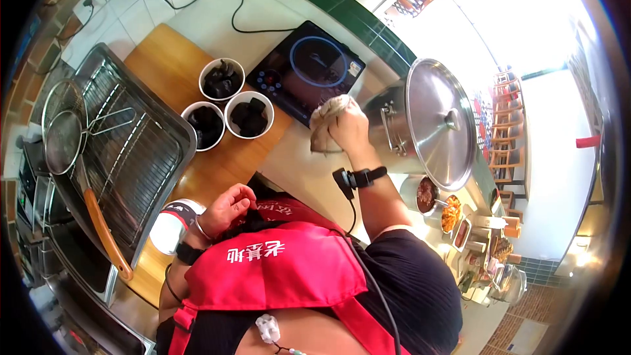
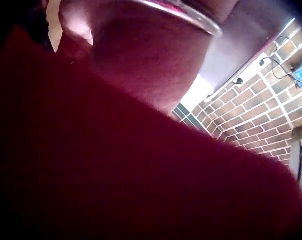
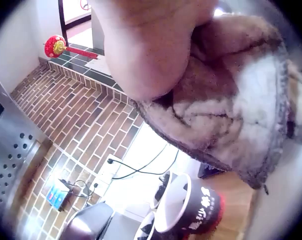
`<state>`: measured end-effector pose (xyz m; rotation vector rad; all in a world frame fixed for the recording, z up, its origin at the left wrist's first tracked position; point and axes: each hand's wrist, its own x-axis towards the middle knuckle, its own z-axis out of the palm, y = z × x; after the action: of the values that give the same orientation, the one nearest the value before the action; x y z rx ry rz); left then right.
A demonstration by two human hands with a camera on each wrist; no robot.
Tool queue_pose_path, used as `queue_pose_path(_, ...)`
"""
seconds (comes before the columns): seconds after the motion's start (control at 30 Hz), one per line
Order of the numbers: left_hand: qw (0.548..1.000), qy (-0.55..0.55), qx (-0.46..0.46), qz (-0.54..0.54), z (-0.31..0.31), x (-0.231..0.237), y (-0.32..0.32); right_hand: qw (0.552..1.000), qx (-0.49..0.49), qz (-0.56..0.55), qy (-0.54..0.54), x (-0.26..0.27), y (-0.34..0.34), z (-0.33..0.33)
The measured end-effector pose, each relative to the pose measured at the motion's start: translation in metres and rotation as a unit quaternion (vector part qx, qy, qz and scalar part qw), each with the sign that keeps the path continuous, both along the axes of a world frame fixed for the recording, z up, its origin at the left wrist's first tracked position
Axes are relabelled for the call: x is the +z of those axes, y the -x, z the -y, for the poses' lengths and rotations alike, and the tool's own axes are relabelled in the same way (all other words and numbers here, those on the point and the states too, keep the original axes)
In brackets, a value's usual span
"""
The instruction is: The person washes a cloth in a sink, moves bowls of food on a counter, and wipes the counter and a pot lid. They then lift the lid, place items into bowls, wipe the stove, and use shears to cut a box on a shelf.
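Observation:
A crumpled brownish cloth [image 1: 327, 125] is gripped in the right hand [image 1: 350, 130], between the induction cooker [image 1: 319, 66] and the large lidded steel pot [image 1: 442, 121]. The right wrist view shows the cloth [image 3: 226, 110] bunched below the right hand [image 3: 146, 50]. In front of the red apron [image 1: 276, 266], the left hand [image 1: 227, 210] holds nothing, its fingers loosely bent. Red fabric [image 2: 141, 165] fills most of the left wrist view, under part of the left hand [image 2: 136, 55].
Three paper cups with dark contents, one of them a front cup [image 1: 249, 115], stand on a wooden board [image 1: 164, 59]. Left of them lie a rack tray [image 1: 131, 151] and a strainer [image 1: 64, 141]. A white container [image 1: 172, 227] is beside the left wrist. Food containers [image 1: 426, 195] stand beyond the pot.

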<state>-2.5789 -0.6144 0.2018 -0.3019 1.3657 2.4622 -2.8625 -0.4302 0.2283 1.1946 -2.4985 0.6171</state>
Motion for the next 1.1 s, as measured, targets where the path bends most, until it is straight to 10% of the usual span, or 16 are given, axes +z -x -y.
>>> queue_pose_path(0.23, 0.999, 0.0, 0.027, 0.022, 0.002, -0.011, 0.0, 0.979, -0.05, 0.015, -0.199, -0.127, 0.073, 0.036)
queue_pose_path(0.33, 0.998, -0.026, 0.039, 0.042, 0.004, -0.011, 0.002, 0.987, -0.099, 0.081, -0.101, -0.155, 0.072, 0.052)
queue_pose_path(0.77, 0.995, 0.04, 0.043, 0.083, 0.004, -0.029, 0.029, 0.993, 0.105, 0.029, -0.035, -0.144, 0.152, 0.183)
queue_pose_path(1.1, 0.992, 0.047, 0.053, 0.102, 0.0, -0.037, 0.043, 0.984, -0.143, -0.009, -0.11, -0.152, 0.273, 0.168)
